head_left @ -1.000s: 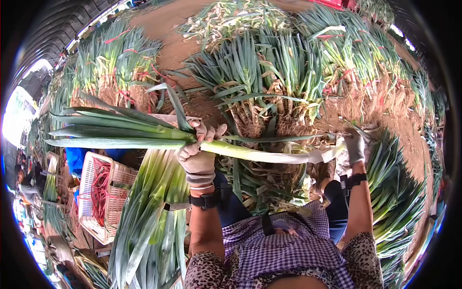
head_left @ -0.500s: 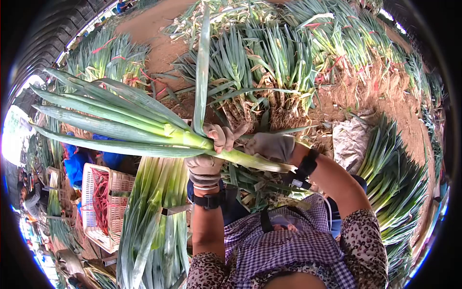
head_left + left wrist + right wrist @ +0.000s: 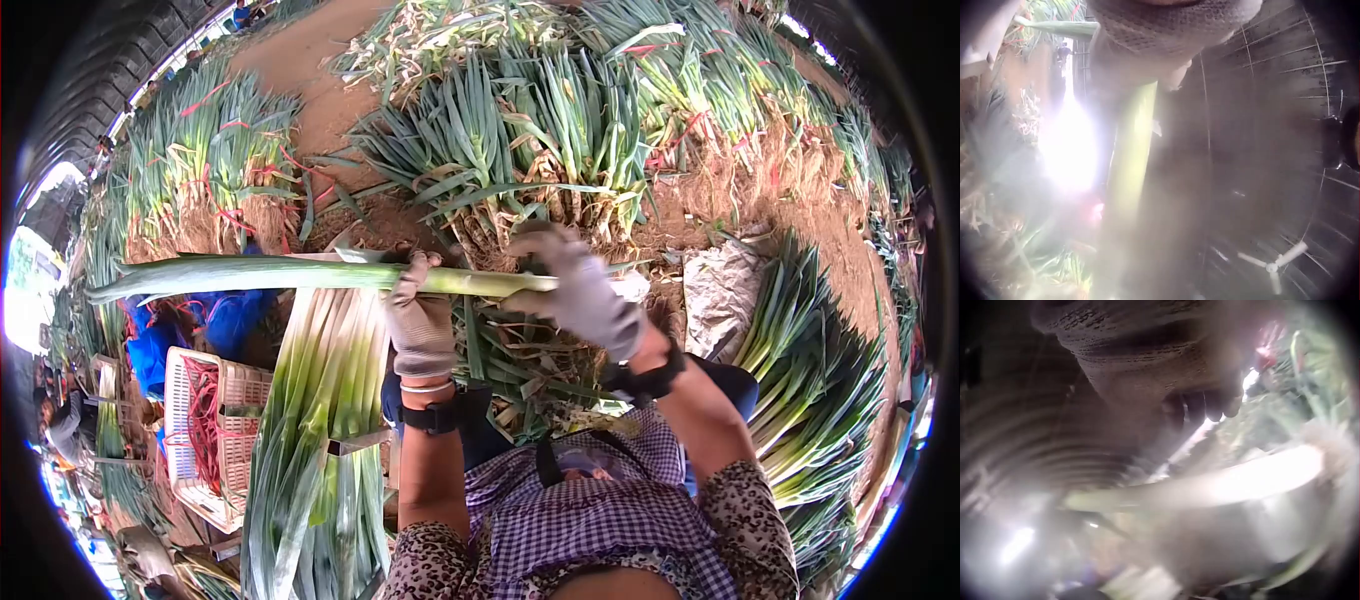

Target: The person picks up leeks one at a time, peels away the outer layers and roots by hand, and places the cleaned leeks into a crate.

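Note:
My gloved left hand (image 3: 420,325) grips a leek (image 3: 480,282) around its stalk, holding it nearly level across the head view. Its green leaves run to the left and its pale end points right. In the left wrist view the stalk (image 3: 1132,150) comes down from under the glove. My gloved right hand (image 3: 590,305), blurred, overlaps the pale end with fingers spread apart. In the right wrist view, that white stalk (image 3: 1241,481) shows apart from the loosely bent fingers (image 3: 1213,403). Below the left hand lies a stack of leeks (image 3: 325,400), pale ends upward.
A white basket (image 3: 255,385) with red ties (image 3: 203,420) stands at left, beside blue plastic (image 3: 230,320). More leeks (image 3: 810,400) lie at right near a pale sack (image 3: 715,290). Rooted bundles (image 3: 540,130) stand ahead on the soil. A metal blade-like piece (image 3: 360,442) juts over the stack.
My right hand moved from the leek's far right end to beside the left hand, then back right somewhat. The fanned leaves now lie together, nearly level. The left hand keeps its grip.

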The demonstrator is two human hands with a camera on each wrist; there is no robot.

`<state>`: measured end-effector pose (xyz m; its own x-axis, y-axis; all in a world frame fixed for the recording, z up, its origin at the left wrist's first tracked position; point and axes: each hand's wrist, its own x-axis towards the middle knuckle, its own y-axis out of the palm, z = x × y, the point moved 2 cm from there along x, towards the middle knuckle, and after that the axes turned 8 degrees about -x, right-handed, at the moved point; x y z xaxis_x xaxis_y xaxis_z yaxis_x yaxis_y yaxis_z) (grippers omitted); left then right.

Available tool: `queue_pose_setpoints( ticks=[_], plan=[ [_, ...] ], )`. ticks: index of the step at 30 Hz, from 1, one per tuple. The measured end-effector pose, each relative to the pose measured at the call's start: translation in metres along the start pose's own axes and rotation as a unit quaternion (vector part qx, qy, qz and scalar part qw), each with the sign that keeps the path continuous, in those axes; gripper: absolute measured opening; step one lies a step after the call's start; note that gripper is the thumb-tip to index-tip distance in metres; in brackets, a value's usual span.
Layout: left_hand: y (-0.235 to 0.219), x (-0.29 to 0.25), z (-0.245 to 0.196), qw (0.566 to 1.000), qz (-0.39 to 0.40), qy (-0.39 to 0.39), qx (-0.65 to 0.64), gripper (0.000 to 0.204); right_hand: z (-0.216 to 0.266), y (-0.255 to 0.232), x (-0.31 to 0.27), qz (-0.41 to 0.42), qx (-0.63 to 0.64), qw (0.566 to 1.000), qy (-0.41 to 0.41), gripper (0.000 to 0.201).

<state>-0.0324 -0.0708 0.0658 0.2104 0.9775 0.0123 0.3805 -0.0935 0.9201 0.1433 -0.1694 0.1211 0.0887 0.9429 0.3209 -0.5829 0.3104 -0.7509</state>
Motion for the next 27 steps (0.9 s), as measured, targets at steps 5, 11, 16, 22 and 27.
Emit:
queue_pose_setpoints(
  ticks=[5,11,16,22,27],
  plan=[
    [0.006,-0.008,0.004,0.995,-0.068,-0.012,0.071,0.009,0.012,0.043,0.02,-0.112,0.094,0.977,-0.153,0.028],
    [-0.014,0.004,-0.046,0.995,-0.063,0.018,0.076,0.014,-0.106,-0.075,-0.074,-0.18,0.375,0.882,0.221,0.011],
    [-0.037,0.038,-0.057,0.991,-0.092,0.012,0.094,0.005,-0.091,-0.056,-0.091,0.052,0.225,0.951,0.207,0.099],
    [-0.056,0.066,-0.083,0.975,-0.158,0.025,0.154,0.014,-0.109,0.008,-0.078,0.173,0.188,0.95,0.179,0.023],
    [-0.095,0.101,-0.143,0.969,-0.218,0.057,0.1,0.012,-0.172,-0.052,-0.138,0.09,0.177,0.895,0.399,0.023]
  ],
)
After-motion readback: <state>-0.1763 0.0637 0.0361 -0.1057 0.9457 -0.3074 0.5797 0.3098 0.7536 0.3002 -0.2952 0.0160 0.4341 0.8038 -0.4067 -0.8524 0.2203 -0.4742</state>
